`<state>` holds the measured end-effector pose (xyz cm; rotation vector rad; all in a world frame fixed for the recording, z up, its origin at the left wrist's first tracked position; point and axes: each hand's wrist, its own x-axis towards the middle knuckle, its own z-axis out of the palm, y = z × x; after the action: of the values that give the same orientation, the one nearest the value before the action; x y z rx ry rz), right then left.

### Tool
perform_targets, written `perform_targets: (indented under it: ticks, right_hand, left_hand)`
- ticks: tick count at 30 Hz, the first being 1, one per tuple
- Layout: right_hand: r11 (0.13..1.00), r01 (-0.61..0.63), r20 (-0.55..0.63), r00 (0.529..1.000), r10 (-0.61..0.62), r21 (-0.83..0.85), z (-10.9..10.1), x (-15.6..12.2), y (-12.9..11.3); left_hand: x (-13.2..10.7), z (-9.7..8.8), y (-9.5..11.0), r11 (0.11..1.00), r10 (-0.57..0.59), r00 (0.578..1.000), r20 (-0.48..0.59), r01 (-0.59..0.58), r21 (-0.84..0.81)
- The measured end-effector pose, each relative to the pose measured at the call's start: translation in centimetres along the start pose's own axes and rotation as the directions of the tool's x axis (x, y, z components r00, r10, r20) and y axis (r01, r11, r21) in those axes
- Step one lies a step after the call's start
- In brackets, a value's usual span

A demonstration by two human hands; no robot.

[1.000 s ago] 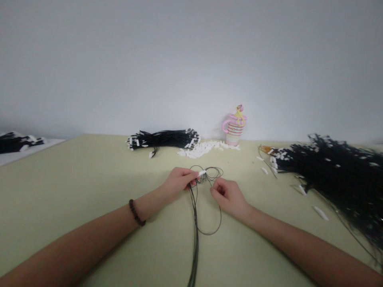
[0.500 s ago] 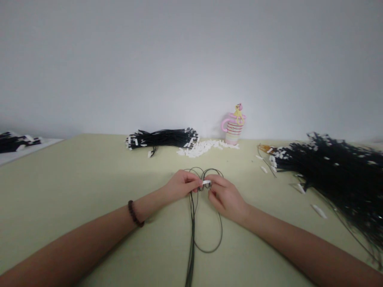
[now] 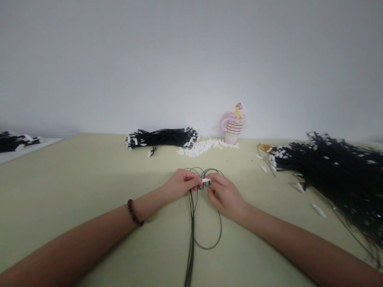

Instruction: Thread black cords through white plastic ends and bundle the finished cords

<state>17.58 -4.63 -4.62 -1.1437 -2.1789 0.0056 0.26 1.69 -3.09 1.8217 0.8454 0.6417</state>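
Observation:
Between my two hands is a small white connector (image 3: 206, 180), with thin dark wires (image 3: 192, 231) looping around it and trailing down toward the near edge. My left hand (image 3: 182, 184) pinches the connector's left end between thumb and fingertips, its other fingers curled. On the right side, my right hand (image 3: 225, 195) is closed with finger and thumb at the connector's other end, where the wires meet it. Whether its fingertips grip the connector or a wire is hard to make out. One wire hangs in a wide loop below my right hand.
At the back lies a bundle of black wires (image 3: 163, 138) with white ends, beside a pile of small white pieces (image 3: 203, 147). A pink striped mug (image 3: 232, 129) stands by the wall. A large heap of black wires (image 3: 338, 171) covers the right; another bundle (image 3: 14, 142) lies far left.
Both hands keep nearly the same place and grip around the white connector. The hanging wire loop sits very slightly higher.

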Motion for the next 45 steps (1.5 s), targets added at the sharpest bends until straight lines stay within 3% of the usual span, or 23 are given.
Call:
perform_targets:
  ticks: [6, 12, 15, 17, 19, 21, 24, 27, 30, 32, 33, 36, 38, 39, 41, 45]
  right_hand:
    - [0.996, -0.091, -0.177, 0.980, 0.088, -0.008, 0.2, -0.2, 0.3]
    - [0.988, -0.108, -0.237, 0.963, 0.133, 0.113, 0.2, -0.2, 0.7]
    - [0.951, -0.142, -0.225, 0.952, 0.208, 0.276, 0.2, 0.1, 1.0]
    - [0.859, -0.228, -0.091, 0.949, 0.300, 0.459, 0.2, 0.4, 1.4]
    - [0.680, -0.341, 0.118, 0.928, 0.352, 0.649, 0.3, 0.7, 1.8]
    - [0.466, -0.420, 0.265, 0.893, 0.363, 0.778, 0.2, 0.9, 2.2]
    - [0.214, -0.440, 0.324, 0.847, 0.422, 0.872, -0.2, 1.1, 3.1]
    - [0.049, -0.468, 0.397, 0.795, 0.458, 0.882, -0.9, 1.4, 4.1]
    - [-0.016, -0.515, 0.470, 0.770, 0.432, 0.857, -1.5, 1.7, 4.7]
    - [0.062, -0.543, 0.470, 0.773, 0.427, 0.837, -1.7, 1.9, 4.7]
    - [0.166, -0.543, 0.434, 0.790, 0.433, 0.823, -1.7, 2.0, 4.5]
    - [0.661, -0.388, 0.124, 0.904, 0.410, 0.642, -1.7, 2.0, 3.5]
    - [0.885, -0.209, -0.093, 0.958, 0.270, 0.417, -1.8, 1.9, 2.2]
    - [0.933, -0.139, -0.148, 0.969, 0.197, 0.331, -1.8, 1.7, 1.5]
    - [0.967, -0.067, -0.130, 0.986, 0.102, 0.247, -1.7, 1.4, 0.0]
    - [0.964, -0.129, 0.139, 0.985, 0.098, 0.232, -0.6, 1.0, -2.0]
  left_hand:
    - [0.6, -1.3, 0.3, 0.994, -0.004, 0.992, -0.127, -0.010, -0.107]
    - [0.7, -4.9, 3.4, 0.920, 0.048, 0.961, -0.272, -0.149, -0.362]
    - [-0.1, -5.8, 4.9, 0.838, 0.072, 0.973, -0.220, -0.178, -0.515]
    - [-0.7, -5.8, 5.3, 0.817, 0.081, 0.993, -0.086, -0.116, -0.565]
    - [-1.0, -5.5, 5.2, 0.852, 0.117, 0.989, 0.091, -0.052, -0.520]
    - [-1.2, -4.9, 5.0, 0.914, 0.150, 0.954, 0.259, -0.033, -0.405]
    - [-1.1, -3.9, 4.7, 0.983, 0.132, 0.877, 0.462, -0.057, -0.172]
    - [-1.1, -2.7, 4.2, 0.993, 0.073, 0.847, 0.526, -0.109, 0.037]
    - [-1.0, -1.6, 3.4, 0.978, 0.006, 0.878, 0.478, -0.104, 0.179]
    - [-0.9, -1.1, 2.7, 0.975, -0.018, 0.902, 0.431, -0.079, 0.208]
    - [-0.8, -0.9, 2.4, 0.977, -0.020, 0.915, 0.403, -0.068, 0.204]
    - [-0.4, -0.6, 1.7, 0.984, -0.003, 0.954, 0.300, -0.051, 0.172]
    - [-0.1, -0.6, 1.3, 0.989, 0.004, 0.980, 0.201, -0.034, 0.146]
    - [0.0, -0.6, 1.2, 0.991, -0.001, 0.990, 0.144, -0.018, 0.131]
    - [0.2, -0.6, 0.9, 0.996, -0.030, 0.999, 0.032, 0.028, 0.083]
    - [0.3, -0.4, 0.6, 0.992, -0.123, 0.989, -0.083, 0.121, -0.035]
